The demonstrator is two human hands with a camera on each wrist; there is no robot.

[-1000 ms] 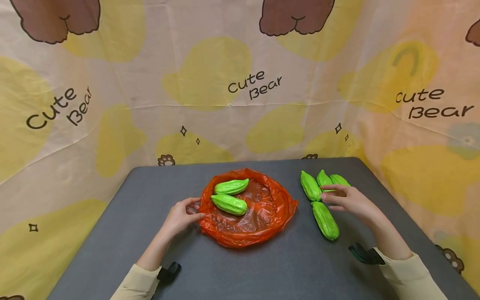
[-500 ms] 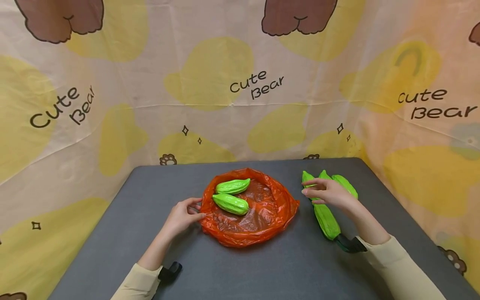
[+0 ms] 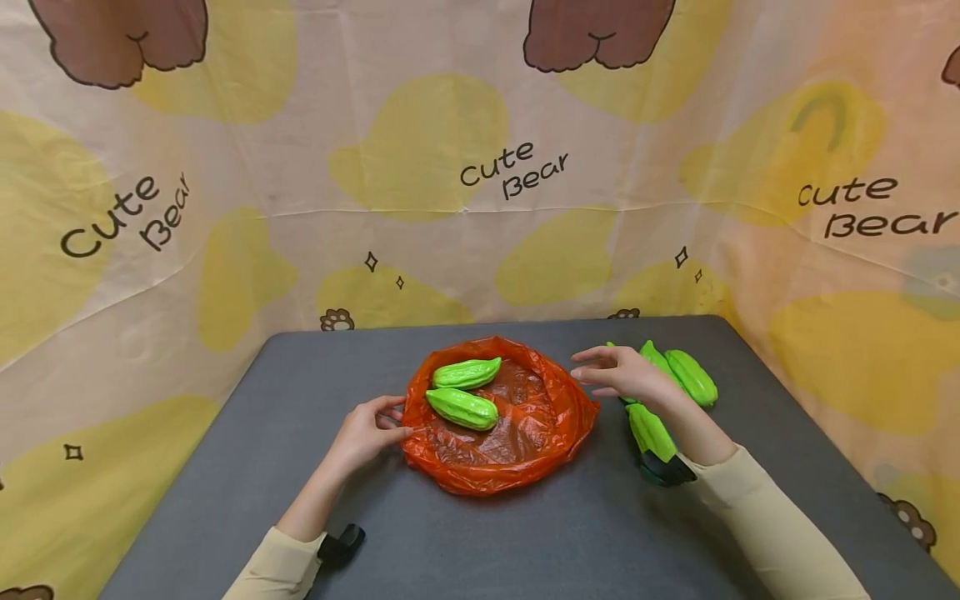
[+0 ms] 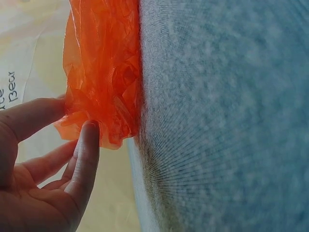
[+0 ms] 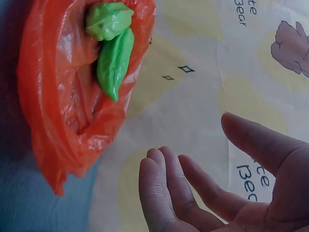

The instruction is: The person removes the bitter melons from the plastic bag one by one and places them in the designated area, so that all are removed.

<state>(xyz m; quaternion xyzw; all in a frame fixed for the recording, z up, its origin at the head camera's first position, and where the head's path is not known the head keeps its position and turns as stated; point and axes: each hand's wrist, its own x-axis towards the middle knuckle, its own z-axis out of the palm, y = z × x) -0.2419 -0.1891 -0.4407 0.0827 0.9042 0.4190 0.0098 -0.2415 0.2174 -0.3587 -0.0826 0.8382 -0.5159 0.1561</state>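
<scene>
An orange-red plastic bag (image 3: 498,479) lies spread with its mouth upward and rim rolled. Inside, at its left, are two bright green bitter melons (image 3: 461,408), also seen from the side in the right wrist view. My left hand (image 3: 366,435) pinches the bag's left edge; in the left wrist view thumb and fingers (image 4: 87,150) meet at the crumpled plastic. My right hand (image 3: 626,375) hovers by the bag's right rim, fingers (image 5: 178,179) relaxed and apart, holding nothing. Several more bitter melons (image 3: 692,379) lie right of the bag, partly hidden behind my right hand and forearm.
Everything lies on a dark grey table (image 3: 450,550) with rounded far corners. A printed cloth (image 3: 420,150) with "Cute Bear" lettering stands behind and along both sides. Each wrist carries a black strap mount (image 3: 341,546).
My right hand has moved left, from over the loose bitter melons to the bag's right rim, carrying nothing. My left hand stays at the bag's edge.
</scene>
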